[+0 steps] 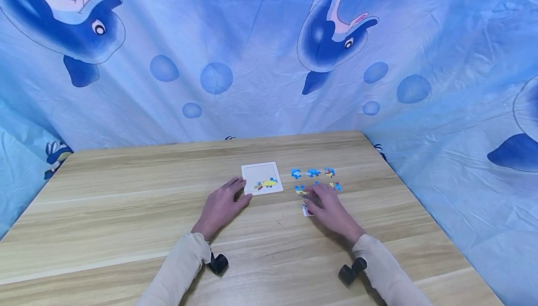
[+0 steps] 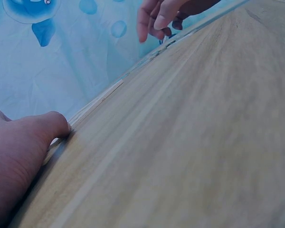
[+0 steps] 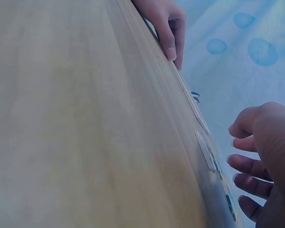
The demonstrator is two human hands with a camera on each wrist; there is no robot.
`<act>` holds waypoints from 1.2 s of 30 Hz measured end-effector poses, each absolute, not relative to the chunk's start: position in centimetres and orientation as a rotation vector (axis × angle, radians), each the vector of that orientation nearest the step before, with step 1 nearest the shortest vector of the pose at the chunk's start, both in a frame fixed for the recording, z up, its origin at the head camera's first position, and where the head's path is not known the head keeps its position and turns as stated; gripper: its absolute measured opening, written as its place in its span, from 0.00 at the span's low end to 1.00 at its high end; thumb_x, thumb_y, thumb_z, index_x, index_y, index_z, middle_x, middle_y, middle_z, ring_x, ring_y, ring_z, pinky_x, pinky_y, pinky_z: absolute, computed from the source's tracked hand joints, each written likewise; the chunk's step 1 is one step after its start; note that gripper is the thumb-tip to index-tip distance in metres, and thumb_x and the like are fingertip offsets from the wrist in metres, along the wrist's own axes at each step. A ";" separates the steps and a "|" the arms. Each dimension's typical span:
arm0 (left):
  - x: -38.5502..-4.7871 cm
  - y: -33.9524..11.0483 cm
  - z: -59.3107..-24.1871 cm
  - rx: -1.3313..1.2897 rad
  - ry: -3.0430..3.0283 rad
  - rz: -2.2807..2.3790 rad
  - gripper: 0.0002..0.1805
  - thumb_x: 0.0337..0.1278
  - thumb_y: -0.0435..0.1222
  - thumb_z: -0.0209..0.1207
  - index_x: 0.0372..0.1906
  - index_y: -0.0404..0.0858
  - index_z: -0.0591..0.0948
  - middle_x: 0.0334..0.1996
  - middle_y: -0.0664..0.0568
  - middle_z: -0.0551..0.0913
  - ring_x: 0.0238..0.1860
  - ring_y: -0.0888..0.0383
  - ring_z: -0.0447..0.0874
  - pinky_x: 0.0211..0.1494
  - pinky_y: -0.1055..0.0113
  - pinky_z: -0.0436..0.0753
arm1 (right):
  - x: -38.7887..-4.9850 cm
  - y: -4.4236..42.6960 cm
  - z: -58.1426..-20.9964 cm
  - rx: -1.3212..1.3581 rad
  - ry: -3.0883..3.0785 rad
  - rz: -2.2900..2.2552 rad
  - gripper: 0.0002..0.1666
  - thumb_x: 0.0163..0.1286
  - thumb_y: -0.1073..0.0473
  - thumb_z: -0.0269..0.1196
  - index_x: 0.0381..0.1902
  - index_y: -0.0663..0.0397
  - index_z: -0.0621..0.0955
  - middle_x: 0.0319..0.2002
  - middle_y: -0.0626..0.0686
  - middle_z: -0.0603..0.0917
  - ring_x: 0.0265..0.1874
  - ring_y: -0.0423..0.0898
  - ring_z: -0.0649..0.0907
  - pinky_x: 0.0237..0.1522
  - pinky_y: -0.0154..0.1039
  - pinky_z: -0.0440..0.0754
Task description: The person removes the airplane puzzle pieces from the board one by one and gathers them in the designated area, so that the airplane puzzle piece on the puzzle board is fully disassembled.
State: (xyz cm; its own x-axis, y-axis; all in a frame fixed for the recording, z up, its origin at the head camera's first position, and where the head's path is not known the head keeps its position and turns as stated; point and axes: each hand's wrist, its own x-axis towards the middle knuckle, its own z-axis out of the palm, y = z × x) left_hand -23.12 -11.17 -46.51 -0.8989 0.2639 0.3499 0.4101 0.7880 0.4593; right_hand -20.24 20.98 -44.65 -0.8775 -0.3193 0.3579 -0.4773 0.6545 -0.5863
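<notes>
A white-rimmed puzzle tray lies on the table with a few pieces fitted at its lower right, forming part of a yellow picture. My left hand rests at its near left corner, fingertips on the left edge and thumb by the near edge. Over the loose pieces on the right hovers my right hand, its fingers spread, loosely bent and apart from the table in the right wrist view. Beneath it sit a yellow and blue piece and a white piece with dark red, both partly covered.
Loose blue pieces lie in a row behind the right hand, among them a puzzle piece and one with red and yellow. The wooden table ends at a blue curtain printed with dolphins.
</notes>
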 end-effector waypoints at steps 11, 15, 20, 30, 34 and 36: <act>-23.3 -11.2 -46.7 -0.534 -2.680 -0.777 0.29 0.66 0.50 0.65 0.64 0.36 0.83 0.65 0.41 0.80 0.65 0.41 0.78 0.59 0.43 0.81 | -21.5 18.9 -44.3 0.695 -2.658 1.092 0.20 0.71 0.63 0.66 0.59 0.63 0.81 0.44 0.51 0.81 0.49 0.51 0.77 0.53 0.50 0.75; -23.1 -11.2 -46.7 -0.537 -2.683 -0.771 0.29 0.66 0.50 0.65 0.64 0.36 0.83 0.65 0.40 0.80 0.65 0.40 0.79 0.59 0.42 0.81 | -21.9 18.1 -44.2 0.711 -2.664 1.120 0.20 0.71 0.63 0.65 0.59 0.62 0.81 0.44 0.51 0.80 0.50 0.51 0.76 0.54 0.51 0.76; -23.1 -11.2 -46.7 -0.531 -2.697 -0.766 0.29 0.68 0.51 0.63 0.65 0.37 0.83 0.65 0.40 0.80 0.65 0.40 0.78 0.59 0.43 0.81 | -22.4 17.1 -44.2 0.741 -2.646 1.100 0.19 0.70 0.64 0.65 0.57 0.62 0.81 0.40 0.49 0.80 0.51 0.53 0.76 0.58 0.54 0.73; -23.2 -11.2 -46.7 -0.532 -2.693 -0.765 0.28 0.67 0.50 0.63 0.64 0.37 0.83 0.65 0.40 0.80 0.65 0.40 0.79 0.58 0.43 0.81 | -23.4 15.3 -44.3 0.741 -2.656 1.036 0.19 0.71 0.62 0.65 0.58 0.59 0.82 0.41 0.48 0.80 0.46 0.50 0.75 0.50 0.48 0.73; -23.2 -11.1 -46.7 -0.522 -2.699 -0.774 0.29 0.66 0.51 0.64 0.65 0.37 0.83 0.65 0.41 0.80 0.65 0.40 0.79 0.59 0.43 0.81 | -23.8 14.7 -44.4 0.724 -2.693 1.024 0.18 0.73 0.60 0.64 0.59 0.57 0.83 0.41 0.47 0.79 0.46 0.48 0.75 0.50 0.47 0.75; -23.2 -11.1 -46.8 -0.517 -2.700 -0.775 0.29 0.66 0.50 0.65 0.65 0.37 0.82 0.66 0.41 0.80 0.65 0.40 0.79 0.59 0.43 0.81 | -24.0 14.4 -44.3 0.723 -2.703 1.034 0.18 0.73 0.60 0.64 0.59 0.56 0.83 0.41 0.47 0.79 0.46 0.48 0.74 0.50 0.47 0.74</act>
